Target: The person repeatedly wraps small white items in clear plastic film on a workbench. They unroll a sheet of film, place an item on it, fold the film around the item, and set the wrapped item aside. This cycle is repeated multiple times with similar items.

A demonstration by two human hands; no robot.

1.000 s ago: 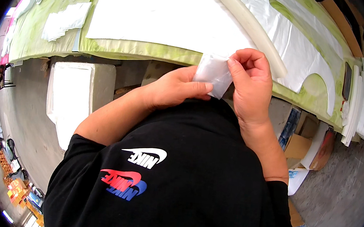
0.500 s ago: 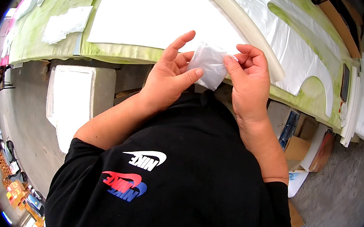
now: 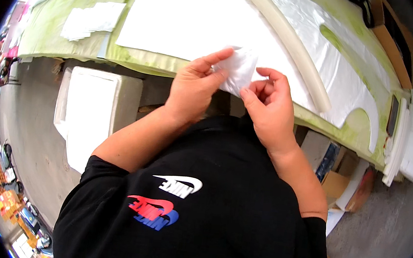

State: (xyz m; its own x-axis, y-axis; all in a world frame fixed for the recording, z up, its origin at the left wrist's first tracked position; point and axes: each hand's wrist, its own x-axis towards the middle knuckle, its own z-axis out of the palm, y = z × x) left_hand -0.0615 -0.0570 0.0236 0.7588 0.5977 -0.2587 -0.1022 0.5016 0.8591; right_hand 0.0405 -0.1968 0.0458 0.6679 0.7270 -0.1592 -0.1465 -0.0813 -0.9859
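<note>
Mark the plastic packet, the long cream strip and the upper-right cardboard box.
Plastic packet (image 3: pixel 240 73): head view, its crumpled middle.
Long cream strip (image 3: pixel 291 41): head view, mid-length.
Cardboard box (image 3: pixel 387 51): head view, brown side wall.

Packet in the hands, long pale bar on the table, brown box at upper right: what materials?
Packet: probably thin plastic film; whitish, creased, with a soft sheen.
Long pale bar: smooth, off-white; plastic or foam possible, can't tell.
Brown box: likely cardboard; matt brown, flat-walled, straight-edged.
</note>
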